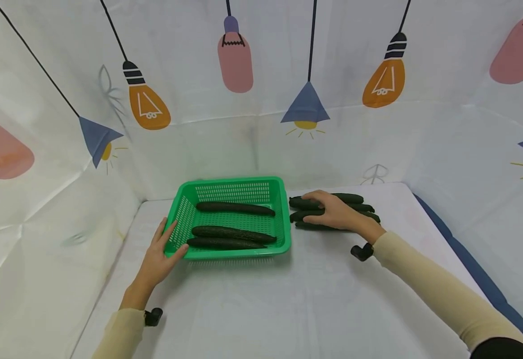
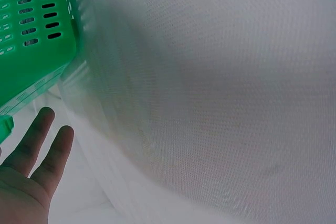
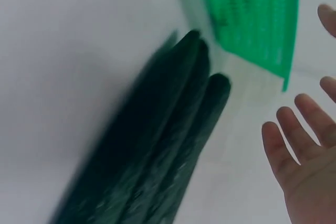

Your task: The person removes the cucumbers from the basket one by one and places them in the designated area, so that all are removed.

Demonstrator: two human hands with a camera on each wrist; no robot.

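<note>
A green plastic basket stands on the table with three dark cucumbers inside: one cucumber toward the back, and a bumpy cucumber beside another cucumber near the front. My left hand is at the basket's left end, fingers spread and straight, thumb by the front corner; two fingers show apart from the basket in the left wrist view. To the basket's right lie several more cucumbers side by side. Over these is my right hand, its fingers extended and loosely spread in the right wrist view, gripping none.
The table has a white cover. Behind it and at both sides hangs a white sheet printed with lamps. Blue fabric runs along the table's right edge.
</note>
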